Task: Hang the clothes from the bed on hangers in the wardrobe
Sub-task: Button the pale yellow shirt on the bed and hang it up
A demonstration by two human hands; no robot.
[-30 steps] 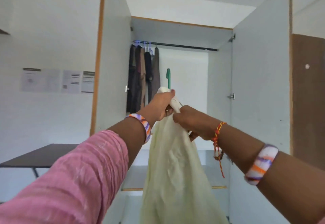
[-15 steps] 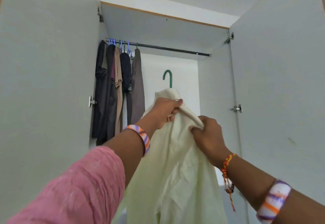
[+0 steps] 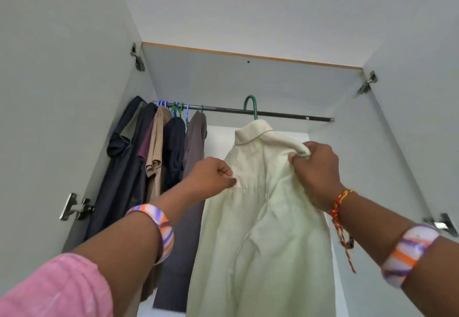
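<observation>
A pale yellow shirt (image 3: 260,217) hangs on a green hanger (image 3: 251,105), whose hook sits over the dark wardrobe rail (image 3: 285,114). My left hand (image 3: 211,177) pinches the shirt's left shoulder, fingers curled. My right hand (image 3: 316,165) grips the bunched fabric at the right shoulder, near the collar. The hanger's body is hidden inside the shirt.
Several dark and tan garments (image 3: 154,157) hang on blue and green hangers at the rail's left end. The open wardrobe doors (image 3: 62,93) stand close on both sides, with metal hinges (image 3: 75,207). The rail's right part is bare.
I have come closer and look up. The hanger has risen from below the rail to hook level on it. My hands have spread apart to the shirt's two shoulders.
</observation>
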